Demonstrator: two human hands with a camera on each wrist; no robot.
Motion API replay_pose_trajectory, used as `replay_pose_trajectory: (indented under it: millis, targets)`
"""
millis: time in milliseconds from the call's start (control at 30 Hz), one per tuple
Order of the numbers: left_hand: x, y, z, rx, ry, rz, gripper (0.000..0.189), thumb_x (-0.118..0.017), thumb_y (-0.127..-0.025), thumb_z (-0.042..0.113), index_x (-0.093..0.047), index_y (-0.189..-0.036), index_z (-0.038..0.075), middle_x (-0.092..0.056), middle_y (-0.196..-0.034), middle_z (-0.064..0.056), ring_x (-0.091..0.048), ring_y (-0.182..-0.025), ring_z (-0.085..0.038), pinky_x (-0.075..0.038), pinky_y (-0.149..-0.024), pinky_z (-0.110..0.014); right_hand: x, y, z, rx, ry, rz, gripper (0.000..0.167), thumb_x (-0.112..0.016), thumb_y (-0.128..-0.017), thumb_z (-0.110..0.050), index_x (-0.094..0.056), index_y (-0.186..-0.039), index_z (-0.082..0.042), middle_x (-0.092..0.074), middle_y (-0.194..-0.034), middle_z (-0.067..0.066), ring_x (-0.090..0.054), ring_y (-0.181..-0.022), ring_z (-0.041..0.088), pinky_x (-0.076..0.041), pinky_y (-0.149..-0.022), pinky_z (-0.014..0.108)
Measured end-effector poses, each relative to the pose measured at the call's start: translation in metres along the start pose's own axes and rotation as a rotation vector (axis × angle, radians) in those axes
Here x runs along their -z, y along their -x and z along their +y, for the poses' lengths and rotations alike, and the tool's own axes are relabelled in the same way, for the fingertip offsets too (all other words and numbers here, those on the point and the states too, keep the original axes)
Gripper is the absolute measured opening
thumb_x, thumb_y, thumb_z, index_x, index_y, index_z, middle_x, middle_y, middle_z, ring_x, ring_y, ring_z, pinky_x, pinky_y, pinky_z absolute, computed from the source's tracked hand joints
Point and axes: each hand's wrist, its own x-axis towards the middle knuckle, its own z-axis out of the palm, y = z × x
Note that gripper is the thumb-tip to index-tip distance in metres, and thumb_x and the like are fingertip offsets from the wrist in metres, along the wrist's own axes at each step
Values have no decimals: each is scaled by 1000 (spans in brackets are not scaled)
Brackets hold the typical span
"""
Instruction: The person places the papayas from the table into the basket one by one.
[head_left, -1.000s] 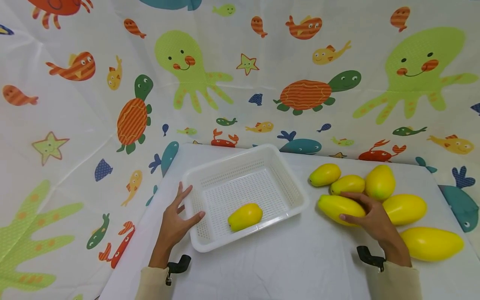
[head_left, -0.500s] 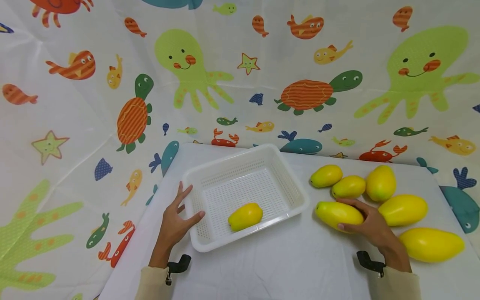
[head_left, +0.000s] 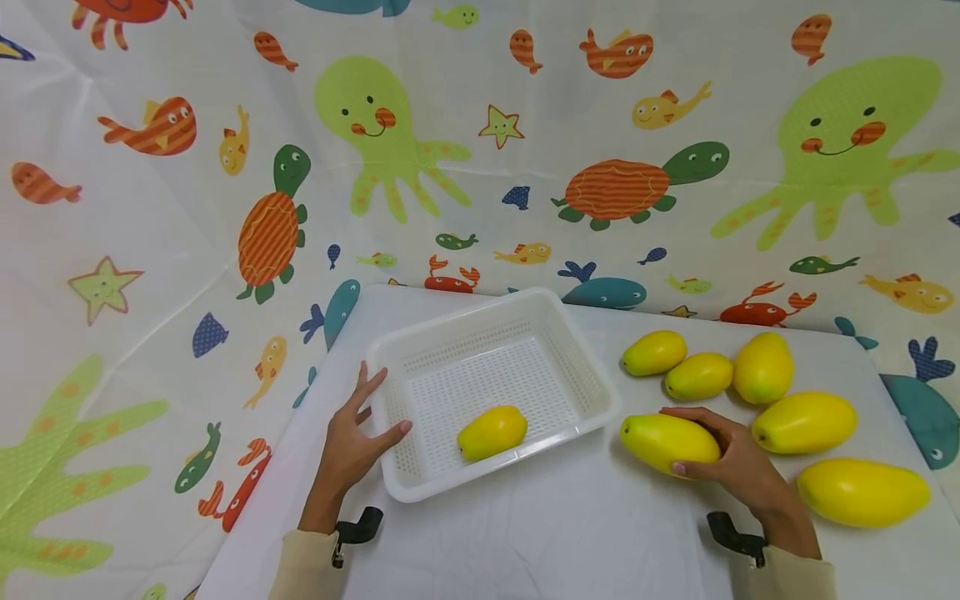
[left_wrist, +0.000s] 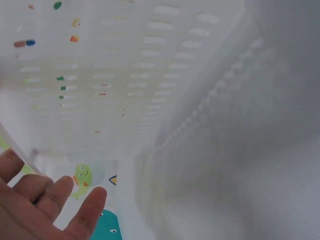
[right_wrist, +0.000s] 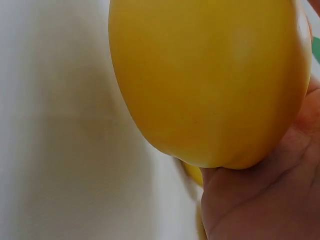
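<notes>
My right hand (head_left: 742, 458) grips a yellow papaya (head_left: 667, 443) with a greenish tip, thumb on the near side and fingers on the far side. In the right wrist view this papaya (right_wrist: 210, 85) fills the upper middle, against my palm (right_wrist: 265, 200). A white perforated plastic basket (head_left: 495, 471) stands at centre, tilted slightly on the table. One smaller papaya (head_left: 492, 433) lies inside it. My left hand (head_left: 352, 446) rests at the basket's left rim, fingers spread. The left wrist view shows the basket wall (left_wrist: 150, 65) beside loosely extended fingers (left_wrist: 90, 212).
Several more papayas lie at the right: small ones (head_left: 655, 353) at the back, a rounder one (head_left: 762, 367), and larger ones (head_left: 862, 492) nearer the front. A white cloth covers the table (head_left: 540, 533). A sea-animal printed curtain (head_left: 480, 192) hangs behind and at the left.
My right hand has moved the gripped papaya left and toward me, away from the other papayas and nearer the basket. The left hand and basket stay in place.
</notes>
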Motion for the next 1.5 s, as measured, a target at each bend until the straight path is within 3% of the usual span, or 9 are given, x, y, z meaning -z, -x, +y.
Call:
replay_pose_trajectory:
  millis: [300, 600, 900, 1500]
  targets:
    - [-1, 0, 1, 11, 1, -5, 92, -87, -85, 41, -42, -164, 30, -10, -180, 4, -26, -163, -41, -41, -121, -60, 1, 0, -12, 122, -57, -59, 71, -84, -90, -8, -53, -154, -13, -62, -147, -16, -58, -122, 3, -48, -101, 11]
    - [0, 0, 2, 3, 0, -1, 92, -87, -85, 39, -42, -164, 28, -11, -180, 2, -26, -163, -41, -41, -121, -60, 3, -13, -32, 246, -166, -123, 70, -78, -89, 8, -53, -153, -4, -63, -149, -7, -59, -123, 10, -52, -100, 18]
    - [-1, -2, 0, -4, 2, -1, 93, -89, -84, 37, -42, -164, 27, -10, -179, 4, -26, -163, -41, -41, -120, -59, 0, -31, -60, 310, -135, -130, 73, -83, -83, 6, -57, -150, -9, -62, -150, -2, -59, -121, 15, -54, -97, 20]
    - [-1, 0, 0, 5, 3, 6, 93, -89, -84, 38, -42, -164, 31, -10, -179, 6, -29, -162, -40, -43, -120, -58, -16, -62, -98, 353, -182, -211, 73, -87, -82, 2, -60, -148, -12, -60, -144, 7, -60, -120, 26, -58, -96, 29]
